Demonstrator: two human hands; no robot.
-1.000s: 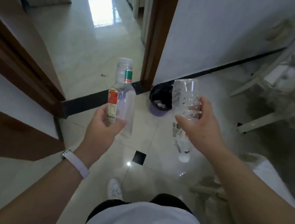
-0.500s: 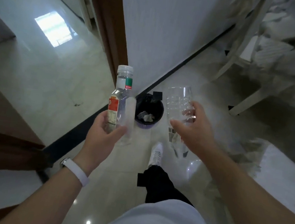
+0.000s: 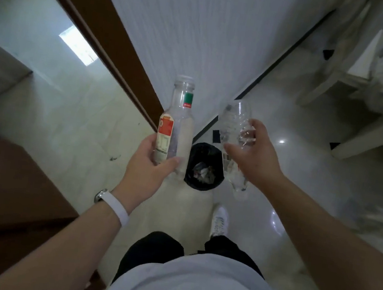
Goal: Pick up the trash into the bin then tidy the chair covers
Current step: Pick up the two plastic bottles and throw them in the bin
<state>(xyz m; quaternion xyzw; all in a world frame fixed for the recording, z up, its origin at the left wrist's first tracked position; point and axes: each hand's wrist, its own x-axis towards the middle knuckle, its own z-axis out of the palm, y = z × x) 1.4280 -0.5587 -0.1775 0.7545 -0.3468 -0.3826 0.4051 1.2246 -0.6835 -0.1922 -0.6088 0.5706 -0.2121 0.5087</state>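
Head view: left hand (image 3: 144, 170) fingers wrapped round upright labelled bottle (image 3: 177, 128); right hand (image 3: 254, 153) fingers gripping crumpled clear bottle (image 3: 233, 128), neck down; both held above black bin (image 3: 205, 169) on floor (image 3: 67, 107); chair (image 3: 376, 80) far right, blurred.

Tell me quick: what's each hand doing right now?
Left hand: grips the labelled bottle, held upright.
Right hand: grips the crumpled clear bottle.
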